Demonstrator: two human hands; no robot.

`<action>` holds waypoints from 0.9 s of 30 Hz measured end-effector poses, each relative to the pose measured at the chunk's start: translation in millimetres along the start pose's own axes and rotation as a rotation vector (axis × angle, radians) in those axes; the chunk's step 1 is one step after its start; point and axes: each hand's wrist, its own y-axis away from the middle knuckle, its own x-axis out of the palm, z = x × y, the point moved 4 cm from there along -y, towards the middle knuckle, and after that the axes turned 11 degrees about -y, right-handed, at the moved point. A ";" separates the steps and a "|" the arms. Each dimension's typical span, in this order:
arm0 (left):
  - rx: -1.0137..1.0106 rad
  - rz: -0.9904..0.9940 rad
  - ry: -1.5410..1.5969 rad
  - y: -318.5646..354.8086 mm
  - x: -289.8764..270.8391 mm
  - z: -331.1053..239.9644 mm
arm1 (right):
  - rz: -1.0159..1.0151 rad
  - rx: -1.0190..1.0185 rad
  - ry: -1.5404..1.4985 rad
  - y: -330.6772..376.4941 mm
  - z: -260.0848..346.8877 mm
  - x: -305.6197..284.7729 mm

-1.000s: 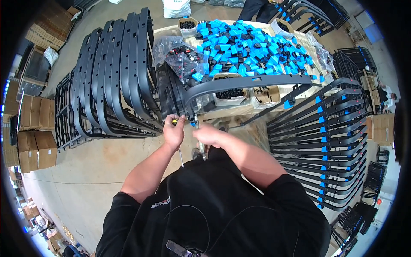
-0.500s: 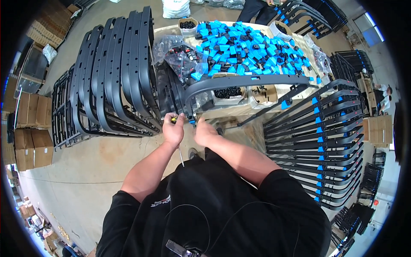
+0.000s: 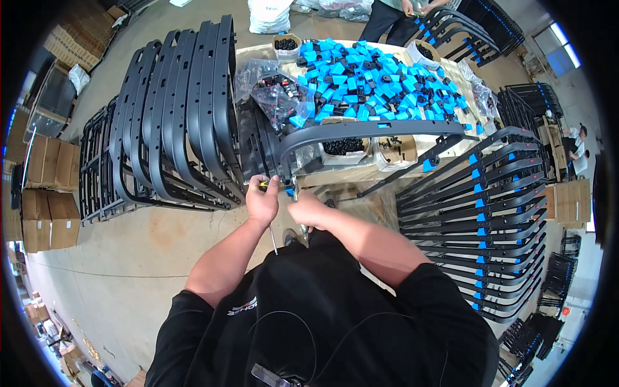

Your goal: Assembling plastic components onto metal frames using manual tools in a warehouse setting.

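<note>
Frame [image 3: 387,129] from twelve to two o'clock of both hands, near end just beyond the fingertips. Left hand [image 3: 261,204] curled round a screwdriver [image 3: 264,185], shaft towards six; right hand [image 3: 305,209] fisted on a metal tool [image 3: 305,237], kind unclear. Table [image 3: 351,174] edge at one, bare floor [image 3: 155,258] at eight, rows of frames [image 3: 224,97] at ten and three. Counted: one screwdriver, four boxes [image 3: 348,160]; blue caps [image 3: 380,84] too many to count.
</note>
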 end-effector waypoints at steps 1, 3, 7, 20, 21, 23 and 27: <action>0.019 -0.034 0.008 2.1 -7.1 -3.3 | 0.145 0.147 -0.261 17.6 17.8 -7.3; 0.046 -0.042 0.011 8.3 -10.4 -8.8 | 0.268 0.294 -0.543 20.3 10.8 -5.1; 0.009 0.012 0.010 -1.5 -3.9 -17.5 | -0.017 0.003 0.025 -3.0 -5.2 -2.0; 0.000 0.025 0.072 -0.8 -0.2 -17.9 | 0.003 -0.045 -0.144 -20.6 -36.7 19.4; -0.044 0.038 0.081 6.6 -3.5 -23.3 | -0.204 -0.137 0.063 -22.3 -37.7 15.2; 0.008 -0.025 0.016 8.7 -9.3 -17.2 | -0.080 -0.064 -0.025 -21.8 -29.6 15.5; 0.109 -0.085 -0.075 2.5 -8.1 -8.7 | 0.112 0.043 -0.320 -21.2 -27.7 17.1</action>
